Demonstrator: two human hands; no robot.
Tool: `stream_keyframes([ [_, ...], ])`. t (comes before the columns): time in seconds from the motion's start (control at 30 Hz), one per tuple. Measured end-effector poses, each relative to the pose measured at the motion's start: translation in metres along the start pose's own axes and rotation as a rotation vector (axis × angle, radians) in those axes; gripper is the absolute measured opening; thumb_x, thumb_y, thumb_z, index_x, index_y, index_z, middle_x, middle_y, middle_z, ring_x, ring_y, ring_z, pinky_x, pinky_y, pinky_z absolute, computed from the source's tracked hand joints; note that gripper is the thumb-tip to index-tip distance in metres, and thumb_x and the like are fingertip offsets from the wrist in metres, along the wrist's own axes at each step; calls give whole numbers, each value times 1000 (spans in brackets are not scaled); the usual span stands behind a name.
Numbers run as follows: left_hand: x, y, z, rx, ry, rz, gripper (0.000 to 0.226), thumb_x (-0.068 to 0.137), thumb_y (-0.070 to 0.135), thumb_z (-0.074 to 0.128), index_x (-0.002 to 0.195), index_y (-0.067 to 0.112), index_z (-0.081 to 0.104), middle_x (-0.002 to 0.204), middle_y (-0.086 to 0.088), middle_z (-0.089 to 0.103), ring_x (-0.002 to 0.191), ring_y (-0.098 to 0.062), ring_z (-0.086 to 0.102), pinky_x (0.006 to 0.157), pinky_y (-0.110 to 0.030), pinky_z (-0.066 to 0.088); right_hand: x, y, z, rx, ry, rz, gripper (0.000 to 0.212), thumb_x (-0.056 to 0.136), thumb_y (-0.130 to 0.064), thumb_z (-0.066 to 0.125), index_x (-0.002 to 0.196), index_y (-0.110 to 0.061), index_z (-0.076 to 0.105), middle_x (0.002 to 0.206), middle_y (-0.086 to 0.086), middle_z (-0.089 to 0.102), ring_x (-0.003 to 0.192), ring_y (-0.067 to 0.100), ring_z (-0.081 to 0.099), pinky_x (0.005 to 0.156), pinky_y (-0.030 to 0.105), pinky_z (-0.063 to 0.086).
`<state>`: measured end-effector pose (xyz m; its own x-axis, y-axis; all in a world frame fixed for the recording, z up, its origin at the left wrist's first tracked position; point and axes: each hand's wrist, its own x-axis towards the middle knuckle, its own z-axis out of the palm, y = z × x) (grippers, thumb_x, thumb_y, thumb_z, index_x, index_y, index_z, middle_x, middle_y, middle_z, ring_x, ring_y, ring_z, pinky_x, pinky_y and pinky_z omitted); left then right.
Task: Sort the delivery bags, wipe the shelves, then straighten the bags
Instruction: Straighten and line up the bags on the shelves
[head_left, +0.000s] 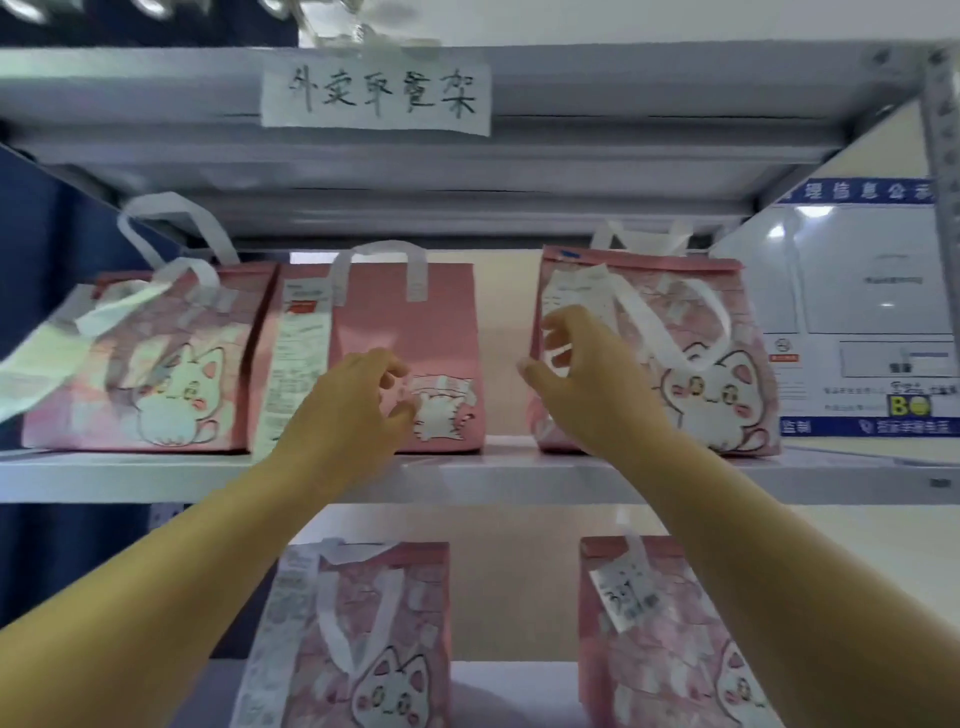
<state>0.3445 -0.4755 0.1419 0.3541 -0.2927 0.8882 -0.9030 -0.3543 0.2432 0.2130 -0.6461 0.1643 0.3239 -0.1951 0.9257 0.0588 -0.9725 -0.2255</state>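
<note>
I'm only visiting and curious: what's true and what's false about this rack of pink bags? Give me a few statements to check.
1. Three pink bags stand on the middle shelf. True: left bag, middle bag, right bag.
2. Four bags show on the shelf below. False: only the lower left bag and lower right bag show.
3. A handwritten paper label is stuck on the top shelf edge. True.
4. The right bag bears a dog drawing. False: it is a cat.
5. The left hand holds a cloth. False: it holds nothing.
</note>
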Motion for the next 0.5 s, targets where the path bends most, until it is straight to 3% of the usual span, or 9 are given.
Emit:
stream_keyframes([
  [0.13, 3, -35, -25, 79, 13, -18, 37, 85, 28, 62, 119, 20, 51, 117, -1, 52, 103, -19, 50, 84, -32, 42, 6, -24, 39, -32, -98, 45, 45, 87, -26, 61, 128, -18, 43, 117, 3, 56, 99, 19, 55, 85, 34, 47],
  [0.23, 7, -55, -36, 135, 12, -65, 42, 86, 29, 59, 125, 21, 47, 128, -7, 44, 116, -27, 42, 92, -39, 41, 10, -29, 59, -75, -169, 144, 52, 89, -20, 55, 136, -21, 33, 124, 10, 51, 100, 26, 53, 78, 33, 41],
  [0.3, 10, -65, -40, 155, 20, -110, 48, 87, 33, 58, 130, 21, 43, 133, -8, 38, 121, -29, 36, 95, -43, 39, 11, -30, 68, -68, -218, 207, 54, 91, -21, 52, 140, -24, 28, 120, 10, 51, 87, 23, 53, 73, 31, 40],
  [0.43, 15, -83, -46, 171, 1, -208, 58, 88, 39, 55, 138, 23, 31, 141, -12, 31, 129, -33, 25, 98, -49, 34, 12, -30, 81, -14, -228, 290, 55, 91, -18, 51, 141, -28, 29, 101, 2, 49, 62, 5, 50, 44, 17, 34],
  [0.5, 16, -89, -45, 155, -43, -240, 62, 87, 40, 55, 140, 22, 28, 142, -14, 32, 128, -34, 29, 99, -50, 35, 12, -30, 84, -47, -214, 305, 57, 89, -9, 48, 140, -28, 31, 105, 4, 53, 63, 10, 52, 46, 20, 37],
])
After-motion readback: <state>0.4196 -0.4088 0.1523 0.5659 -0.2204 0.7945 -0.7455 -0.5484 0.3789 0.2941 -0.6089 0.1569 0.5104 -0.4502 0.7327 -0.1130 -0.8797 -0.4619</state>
